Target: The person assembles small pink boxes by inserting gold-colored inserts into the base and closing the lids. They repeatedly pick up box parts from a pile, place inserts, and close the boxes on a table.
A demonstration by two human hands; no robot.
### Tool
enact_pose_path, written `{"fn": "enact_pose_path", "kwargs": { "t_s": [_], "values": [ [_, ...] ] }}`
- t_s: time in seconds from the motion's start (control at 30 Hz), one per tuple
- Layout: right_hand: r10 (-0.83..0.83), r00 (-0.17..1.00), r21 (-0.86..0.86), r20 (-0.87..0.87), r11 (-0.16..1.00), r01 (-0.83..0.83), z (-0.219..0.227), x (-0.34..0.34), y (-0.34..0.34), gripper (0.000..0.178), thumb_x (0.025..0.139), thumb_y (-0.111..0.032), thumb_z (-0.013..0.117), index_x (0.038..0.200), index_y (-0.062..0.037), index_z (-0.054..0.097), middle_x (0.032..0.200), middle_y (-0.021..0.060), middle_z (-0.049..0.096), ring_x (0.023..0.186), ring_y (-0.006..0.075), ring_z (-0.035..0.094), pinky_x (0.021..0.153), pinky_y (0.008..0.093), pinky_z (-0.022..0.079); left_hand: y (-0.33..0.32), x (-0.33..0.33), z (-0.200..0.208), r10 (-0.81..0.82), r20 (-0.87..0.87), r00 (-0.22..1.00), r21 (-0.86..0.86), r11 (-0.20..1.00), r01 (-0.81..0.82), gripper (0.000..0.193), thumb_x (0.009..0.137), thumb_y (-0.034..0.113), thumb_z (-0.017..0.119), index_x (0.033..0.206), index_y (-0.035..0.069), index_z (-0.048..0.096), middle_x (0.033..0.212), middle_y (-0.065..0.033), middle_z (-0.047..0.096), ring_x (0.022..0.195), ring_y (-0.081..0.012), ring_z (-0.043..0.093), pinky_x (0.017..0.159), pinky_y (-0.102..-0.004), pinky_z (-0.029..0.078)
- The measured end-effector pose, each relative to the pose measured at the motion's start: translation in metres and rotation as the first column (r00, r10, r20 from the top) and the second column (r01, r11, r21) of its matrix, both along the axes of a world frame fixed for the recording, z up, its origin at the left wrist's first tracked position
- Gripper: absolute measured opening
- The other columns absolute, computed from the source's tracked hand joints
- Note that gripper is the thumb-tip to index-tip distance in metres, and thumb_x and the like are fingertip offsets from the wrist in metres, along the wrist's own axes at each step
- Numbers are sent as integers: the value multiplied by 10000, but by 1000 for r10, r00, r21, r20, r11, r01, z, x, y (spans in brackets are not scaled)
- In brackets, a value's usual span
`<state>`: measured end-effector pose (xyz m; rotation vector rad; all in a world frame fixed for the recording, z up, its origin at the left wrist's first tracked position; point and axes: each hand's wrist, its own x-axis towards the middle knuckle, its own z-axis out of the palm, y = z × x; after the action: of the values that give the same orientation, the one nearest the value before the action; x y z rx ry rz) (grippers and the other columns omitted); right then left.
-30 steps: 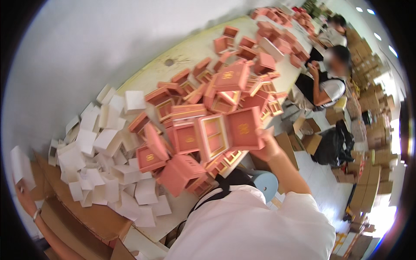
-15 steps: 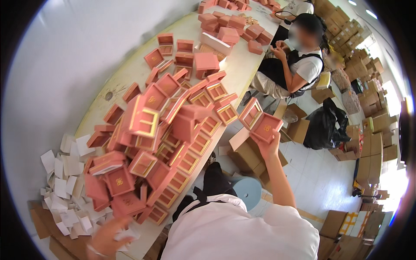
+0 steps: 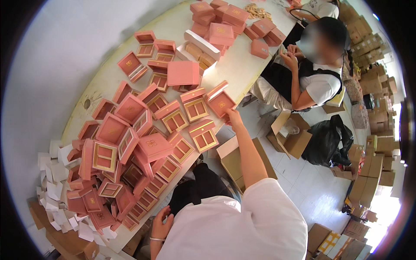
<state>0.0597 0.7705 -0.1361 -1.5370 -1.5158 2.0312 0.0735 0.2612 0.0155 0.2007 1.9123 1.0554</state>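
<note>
My right hand (image 3: pixel 233 121) reaches out to the table's front edge and grips the lower corner of an open pink case (image 3: pixel 220 104). A gold emblem marks the panel that faces me. Beside it sit other open pink cases (image 3: pixel 203 135) with gold-edged compartments. My left hand (image 3: pixel 161 225), with a light band on its wrist, hangs close to my body by the table edge. Its fingers are loosely bent and apart, with nothing visible in them. A large heap of pink cases (image 3: pixel 113 130), many open, covers the near left of the table.
White folded cards (image 3: pixel 54 190) pile up at the table's left end. A white open box (image 3: pixel 197 50) holds tan pieces, near closed pink boxes (image 3: pixel 234 16). A seated co-worker (image 3: pixel 320 82) works at the table's right side. Cardboard cartons (image 3: pixel 288 134) and a black bag (image 3: pixel 328 141) stand on the floor.
My right hand has brought its case from over the floor to the table edge; the pale flap beneath it no longer shows. My left hand has drawn back from the white cards toward my body.
</note>
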Motion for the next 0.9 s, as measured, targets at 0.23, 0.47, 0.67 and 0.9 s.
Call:
{"fn": "enact_pose_path", "kwargs": {
  "t_s": [0.23,0.47,0.67,0.9],
  "values": [
    [193,874,284,447,895,-343,42,17,-6,486,809,-496,582,838,-11,598,686,105,630,547,183,576,490,320,460,30,-33,-37,-120,12,993,25,992,120,353,870,129,578,1209,53,515,1096,-104,590,1012,-186,566,872,-308,445],
    [209,951,868,229,399,-297,39,66,-133,741,718,-290,716,1312,-28,359,1306,222,380,1198,370,385,970,426,363,58,-26,-94,540,690,482,-130,748,-651,418,860,381,583,1162,113,476,1180,-174,511,1069,-304,521,952,-442,407],
    [173,938,897,301,284,-340,15,5,-152,752,730,-395,682,1320,-58,360,1376,221,319,1255,396,319,1039,508,235,69,-41,-129,736,664,131,-317,436,-842,518,777,473,652,978,43,445,1100,-204,533,1040,-315,536,931,-456,440],
    [245,898,886,367,201,-417,9,-34,-156,664,714,-427,659,1262,-130,433,1387,187,318,1232,361,347,997,535,230,70,-39,-138,765,594,250,-221,454,-863,600,781,466,649,1108,4,448,1070,-210,559,992,-302,574,885,-394,484]
  ]
}}
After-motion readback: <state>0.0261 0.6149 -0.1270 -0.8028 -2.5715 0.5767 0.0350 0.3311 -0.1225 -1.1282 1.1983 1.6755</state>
